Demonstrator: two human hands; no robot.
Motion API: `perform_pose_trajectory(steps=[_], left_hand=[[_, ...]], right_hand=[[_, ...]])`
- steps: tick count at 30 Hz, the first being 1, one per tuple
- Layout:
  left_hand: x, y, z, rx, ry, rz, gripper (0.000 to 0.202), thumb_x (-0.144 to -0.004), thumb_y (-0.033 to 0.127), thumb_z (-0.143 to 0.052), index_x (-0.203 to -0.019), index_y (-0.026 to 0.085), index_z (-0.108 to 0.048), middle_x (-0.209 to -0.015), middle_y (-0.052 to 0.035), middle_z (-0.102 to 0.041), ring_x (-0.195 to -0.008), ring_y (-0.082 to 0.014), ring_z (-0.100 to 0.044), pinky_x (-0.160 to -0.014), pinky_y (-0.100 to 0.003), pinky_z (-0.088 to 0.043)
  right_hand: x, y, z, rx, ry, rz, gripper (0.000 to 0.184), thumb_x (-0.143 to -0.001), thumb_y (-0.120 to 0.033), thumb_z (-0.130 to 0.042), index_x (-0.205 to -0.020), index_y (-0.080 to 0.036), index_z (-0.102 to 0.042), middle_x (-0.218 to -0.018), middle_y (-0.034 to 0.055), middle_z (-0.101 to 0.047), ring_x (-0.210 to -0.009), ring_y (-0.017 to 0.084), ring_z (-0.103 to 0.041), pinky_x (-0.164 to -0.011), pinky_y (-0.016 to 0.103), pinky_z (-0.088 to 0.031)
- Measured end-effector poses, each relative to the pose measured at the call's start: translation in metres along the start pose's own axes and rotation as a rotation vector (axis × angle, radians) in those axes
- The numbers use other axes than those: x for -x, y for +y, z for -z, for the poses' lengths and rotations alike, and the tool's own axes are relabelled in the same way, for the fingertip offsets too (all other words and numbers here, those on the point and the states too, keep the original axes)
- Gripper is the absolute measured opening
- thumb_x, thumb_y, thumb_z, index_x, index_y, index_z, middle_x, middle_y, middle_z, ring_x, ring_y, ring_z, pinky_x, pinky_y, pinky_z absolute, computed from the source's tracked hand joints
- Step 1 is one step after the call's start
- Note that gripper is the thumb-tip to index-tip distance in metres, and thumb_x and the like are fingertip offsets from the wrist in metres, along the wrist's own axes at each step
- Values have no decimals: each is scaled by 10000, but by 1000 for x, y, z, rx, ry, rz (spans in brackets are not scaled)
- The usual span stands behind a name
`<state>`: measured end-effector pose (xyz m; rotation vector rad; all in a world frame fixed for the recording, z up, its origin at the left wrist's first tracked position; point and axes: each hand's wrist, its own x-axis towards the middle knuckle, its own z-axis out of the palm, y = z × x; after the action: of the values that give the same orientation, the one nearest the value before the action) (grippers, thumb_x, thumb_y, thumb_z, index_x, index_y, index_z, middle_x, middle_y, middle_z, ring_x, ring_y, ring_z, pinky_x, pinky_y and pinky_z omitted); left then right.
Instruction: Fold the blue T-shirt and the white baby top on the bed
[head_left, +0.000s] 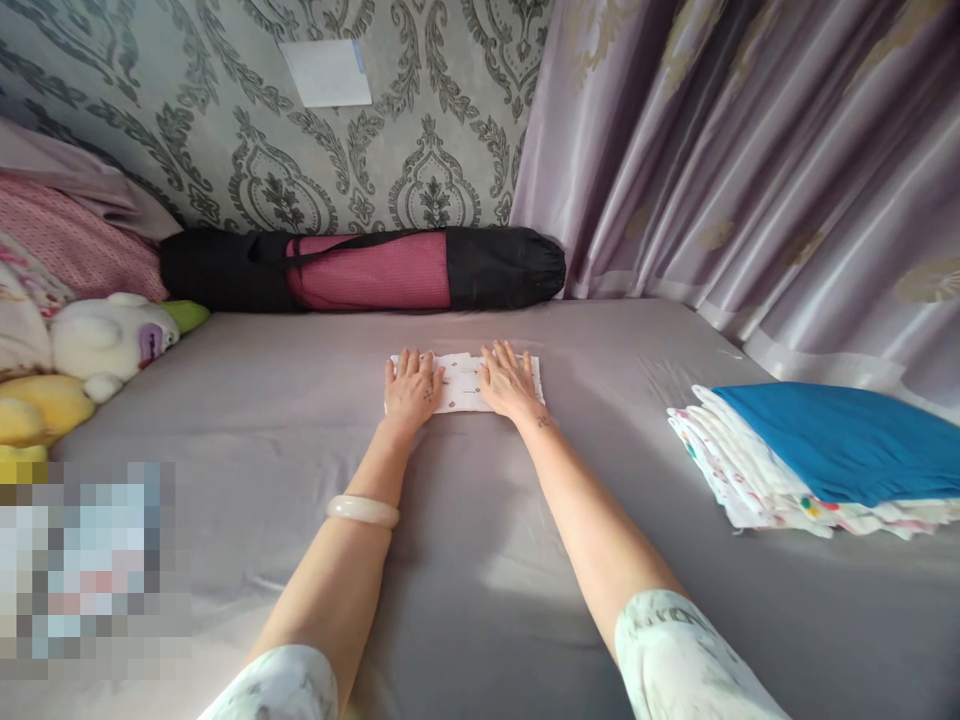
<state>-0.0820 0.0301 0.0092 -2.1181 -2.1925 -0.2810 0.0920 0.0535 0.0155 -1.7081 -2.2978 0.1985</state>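
A small folded white cloth (pixel 459 382) with tiny printed motifs lies flat on the grey bed sheet (pixel 465 540), in the middle of the view. My left hand (pixel 412 386) rests palm down on its left end, fingers stretched out. My right hand (pixel 507 380) presses flat on its right half, fingers spread. Neither hand grips anything. A pale bangle (pixel 363 511) circles my left forearm.
A stack of folded cloths (pixel 757 470) topped by a blue one (pixel 847 440) sits at the right. A black and pink rolled bag (pixel 360 268) lies along the patterned wall. Plush toys (pixel 105 340) and pillows crowd the left. Mauve curtains (pixel 750 160) hang at the right.
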Motion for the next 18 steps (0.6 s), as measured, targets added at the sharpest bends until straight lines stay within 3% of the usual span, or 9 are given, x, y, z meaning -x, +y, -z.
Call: perform_pose_trajectory(steps=[5,12,18], left_hand=[[-2,-8,-9,21,-97,41,626,-974,430,-174,-1490,104,-312,-1536,-148,-326,-1437,-314,-225,-1143,-509,-219],[-2,-6,-9,60,-128,79,634,-968,439,-133,-1506,137,-280,-1568,-123,-258,-1457,-297,-167,-1147,-542,-185],[-7,-7,-3,1,-185,49,641,-958,424,-137,-1503,114,-273,-1554,-159,-279,-1440,-324,-206,-1123,-589,-169]], right_hand=[[-1,7,-9,27,-45,-36,549,-998,-376,-209,-1479,-145,-339,-1562,94,-279,-1449,249,-183,-1165,495,-76],[0,5,-9,36,-65,-63,542,-998,-391,-197,-1482,-188,-331,-1570,67,-266,-1452,231,-171,-1168,487,-64],[-13,12,1,-17,-166,-53,535,-998,-427,-186,-1456,-227,-380,-1566,50,-279,-1445,236,-206,-1165,493,-124]])
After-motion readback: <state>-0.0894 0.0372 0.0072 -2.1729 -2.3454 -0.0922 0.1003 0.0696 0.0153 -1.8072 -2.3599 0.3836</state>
